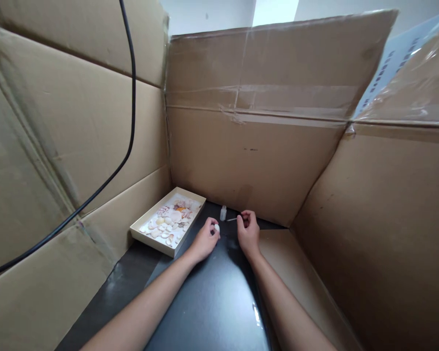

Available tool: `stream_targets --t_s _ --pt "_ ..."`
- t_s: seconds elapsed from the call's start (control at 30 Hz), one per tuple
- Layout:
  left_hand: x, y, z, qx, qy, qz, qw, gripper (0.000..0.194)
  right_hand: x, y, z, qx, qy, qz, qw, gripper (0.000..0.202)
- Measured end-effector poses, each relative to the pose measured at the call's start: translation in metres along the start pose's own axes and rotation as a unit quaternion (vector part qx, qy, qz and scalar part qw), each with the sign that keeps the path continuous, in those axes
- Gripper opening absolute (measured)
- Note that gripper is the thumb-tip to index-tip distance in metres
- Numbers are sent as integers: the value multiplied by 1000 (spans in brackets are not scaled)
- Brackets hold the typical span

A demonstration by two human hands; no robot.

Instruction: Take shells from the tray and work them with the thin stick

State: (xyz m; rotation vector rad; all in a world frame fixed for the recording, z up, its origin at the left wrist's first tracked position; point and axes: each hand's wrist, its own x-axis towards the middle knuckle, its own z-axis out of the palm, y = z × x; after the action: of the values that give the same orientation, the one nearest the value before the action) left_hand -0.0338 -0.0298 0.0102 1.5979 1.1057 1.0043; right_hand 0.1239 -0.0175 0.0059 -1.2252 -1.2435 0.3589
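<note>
My left hand [205, 238] pinches a small white shell [217, 227] between its fingertips, beside the right edge of the shallow box. My right hand [248, 233] is closed around one end of a thin pale stick [232, 219], which points left; its gripped end is hidden by the fingers. Just beyond the two hands stands a small clear bottle [223, 213] with whitish contents, upright on the dark table. The stick's tip lies close to the bottle's base in this view. Many pale and striped shells [175, 216] fill the shallow cream box [153, 242] on the left.
Tall cardboard walls [256, 161] enclose the dark tabletop [208, 302] at the back and on both sides. A black cable [133, 97] hangs down along the left wall. A flat cardboard piece [289, 263] lies right of my right forearm.
</note>
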Motion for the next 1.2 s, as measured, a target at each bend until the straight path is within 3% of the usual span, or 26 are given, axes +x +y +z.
stream_targets --t_s 0.2,0.4,0.63,0.77,1.2 --pt "18 -13 21 -79 23 24 996 17 -7 3 -2 -9 -8 -18 1000 25" --pt "17 -21 19 -63 91 48 993 17 -9 -1 0 -43 -46 -32 997 25" --pt "19 -20 19 -67 84 63 992 14 -10 -1 -1 -54 -58 -60 995 22" --pt "20 -23 19 -66 84 58 993 13 -10 -1 -1 -62 -29 -46 997 23" --pt "29 -30 19 -38 102 61 992 13 -10 3 2 -30 -26 -23 999 18"
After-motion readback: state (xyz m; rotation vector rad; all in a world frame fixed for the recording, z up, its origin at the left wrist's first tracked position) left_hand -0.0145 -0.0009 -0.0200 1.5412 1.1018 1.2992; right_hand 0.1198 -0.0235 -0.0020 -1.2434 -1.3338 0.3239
